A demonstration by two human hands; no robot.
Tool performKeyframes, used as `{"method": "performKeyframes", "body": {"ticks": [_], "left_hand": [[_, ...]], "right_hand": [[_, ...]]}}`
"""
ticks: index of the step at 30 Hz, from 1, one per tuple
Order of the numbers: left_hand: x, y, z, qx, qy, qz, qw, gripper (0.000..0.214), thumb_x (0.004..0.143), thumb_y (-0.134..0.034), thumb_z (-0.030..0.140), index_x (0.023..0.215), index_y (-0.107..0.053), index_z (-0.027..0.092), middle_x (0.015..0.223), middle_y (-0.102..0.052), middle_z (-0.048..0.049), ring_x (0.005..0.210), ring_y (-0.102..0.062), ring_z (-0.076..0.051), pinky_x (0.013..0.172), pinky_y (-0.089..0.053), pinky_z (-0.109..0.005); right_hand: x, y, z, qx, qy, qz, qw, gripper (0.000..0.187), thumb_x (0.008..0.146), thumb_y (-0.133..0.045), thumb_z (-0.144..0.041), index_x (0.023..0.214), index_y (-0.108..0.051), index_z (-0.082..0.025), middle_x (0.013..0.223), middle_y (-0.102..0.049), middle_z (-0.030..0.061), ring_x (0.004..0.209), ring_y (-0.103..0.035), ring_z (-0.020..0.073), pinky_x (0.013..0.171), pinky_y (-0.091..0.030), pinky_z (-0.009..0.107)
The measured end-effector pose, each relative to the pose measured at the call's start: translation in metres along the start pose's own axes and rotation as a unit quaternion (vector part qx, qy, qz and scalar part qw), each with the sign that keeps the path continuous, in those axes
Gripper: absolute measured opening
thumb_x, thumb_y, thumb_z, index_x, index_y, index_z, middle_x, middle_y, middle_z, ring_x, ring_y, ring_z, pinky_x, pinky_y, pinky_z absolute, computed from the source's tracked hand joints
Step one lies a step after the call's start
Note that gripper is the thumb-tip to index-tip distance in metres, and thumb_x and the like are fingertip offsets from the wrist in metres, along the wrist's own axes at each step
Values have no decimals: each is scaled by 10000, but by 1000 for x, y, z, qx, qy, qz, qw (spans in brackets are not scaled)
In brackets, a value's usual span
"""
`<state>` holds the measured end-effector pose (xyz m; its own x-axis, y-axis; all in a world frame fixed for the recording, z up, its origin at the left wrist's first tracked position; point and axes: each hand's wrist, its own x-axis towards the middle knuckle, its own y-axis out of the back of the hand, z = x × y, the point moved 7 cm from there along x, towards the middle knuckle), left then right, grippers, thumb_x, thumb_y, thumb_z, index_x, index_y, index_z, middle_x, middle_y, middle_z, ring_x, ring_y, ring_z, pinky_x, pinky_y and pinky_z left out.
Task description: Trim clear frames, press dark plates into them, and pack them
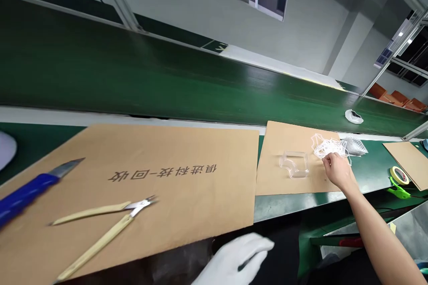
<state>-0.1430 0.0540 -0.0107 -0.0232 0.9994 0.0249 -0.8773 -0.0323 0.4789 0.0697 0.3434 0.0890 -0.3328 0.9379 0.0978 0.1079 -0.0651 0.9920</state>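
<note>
My right hand [336, 170], bare, reaches onto the smaller brown cardboard sheet [270, 164], and its fingers pinch the edge of a tangle of white plastic strands [327, 148]. A clear moulded plastic tray [294, 164] lies just left of that hand, not touching it. At the bottom, my left hand [234, 260] wears a white glove and holds nothing. It rests near the edge of a larger cardboard sheet [133, 173], which bears upside-down printed characters. On that sheet lie yellow-handled flush cutters [100, 231] and a blurred blue-handled utility knife [30, 191].
A green conveyor belt [167, 71] runs behind the sheets, carrying a white packet [353, 116]. A clear bubble-wrap bag [355, 146], yellow tape roll [399, 175], green clip [397, 190] and third cardboard sheet [409, 164] lie at right. Orange crates [397, 99] stand far off.
</note>
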Motion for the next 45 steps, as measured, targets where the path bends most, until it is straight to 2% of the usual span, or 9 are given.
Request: {"method": "performKeyframes", "body": {"ticks": [5, 9, 13, 18, 25, 33, 38, 43, 45], "left_hand": [[91, 40, 88, 65, -144, 22, 987, 328, 1017, -515, 336, 1124, -823, 300, 1121, -813, -32, 1034, -751, -257, 991, -577, -363], [169, 52, 94, 185, -143, 101, 967, 356, 971, -538, 284, 1225, -775, 206, 1281, -759, -109, 1213, -678, -328, 1122, -488, -474], [210, 33, 82, 253, -130, 37, 958, 651, 909, -667, 544, 1454, -646, 190, 1543, -587, -187, 1459, -483, -439, 1177, -411, -590], [222, 19, 81, 258, -143, -29, 955, 636, 868, -676, 633, 1373, -713, 248, 1370, -699, -173, 1239, -641, -432, 1060, -478, -570], [236, 22, 72, 184, -131, -64, 972, 242, 835, -717, 471, 785, -799, 249, 1005, -796, -89, 1010, -720, -321, 964, -520, -406], [237, 36, 53, 5, -176, 54, 983, 274, 959, -571, 401, 1014, -769, 220, 1174, -766, -69, 1131, -694, -269, 1050, -513, -406], [238, 48, 47, -32, -148, 115, 982, 272, 976, -555, 373, 1039, -761, 207, 1136, -766, -61, 1096, -711, -248, 1050, -533, -398], [226, 68, 72, -67, -172, 145, 972, 342, 986, -562, 426, 1172, -751, 209, 1240, -755, -61, 1145, -707, -235, 1076, -542, -380], [217, 80, 91, -78, -179, 142, 970, 388, 989, -566, 449, 1246, -729, 208, 1276, -751, -65, 1152, -710, -233, 1062, -555, -372]], "right_hand": [[16, 10, 8, 13, 24, -51, 998, 197, 1047, -546, -278, 944, -683, -180, 987, -734, 81, 863, -650, 209, 683, -331, 285], [7, -7, 10, 24, 54, -106, 993, 140, 1010, -593, -212, 922, -696, -178, 919, -748, 47, 799, -648, 177, 673, -343, 258], [-13, -11, 11, 13, 68, -99, 993, 153, 1022, -586, -223, 961, -718, -177, 1025, -751, 71, 884, -662, 190, 730, -360, 261], [-23, -1, 2, 9, 70, -52, 996, 194, 1047, -597, -348, 1070, -736, -216, 1112, -738, 73, 995, -675, 220, 811, -388, 289], [-12, -18, -22, 29, 34, -27, 999, 184, 1015, -616, -319, 1008, -727, -173, 1070, -735, 122, 914, -686, 251, 763, -395, 321], [19, 37, 14, 182, 15, 7, 983, 268, 995, -533, -454, 895, -598, -215, 897, -678, 83, 809, -609, 237, 727, -417, 343], [22, 89, 35, 348, 6, 7, 938, 464, 923, -540, -710, 889, -533, -247, 925, -672, 48, 821, -620, 212, 735, -492, 338], [-8, 116, 15, 589, 7, -49, 806, 406, 871, -809, -580, 858, -587, -241, 757, -568, -26, 869, -635, 183, 828, -500, 308], [-23, 124, 1, 607, 26, -81, 790, 381, 889, -817, -562, 885, -622, -235, 750, -579, -27, 833, -634, 173, 852, -507, 320]]}}
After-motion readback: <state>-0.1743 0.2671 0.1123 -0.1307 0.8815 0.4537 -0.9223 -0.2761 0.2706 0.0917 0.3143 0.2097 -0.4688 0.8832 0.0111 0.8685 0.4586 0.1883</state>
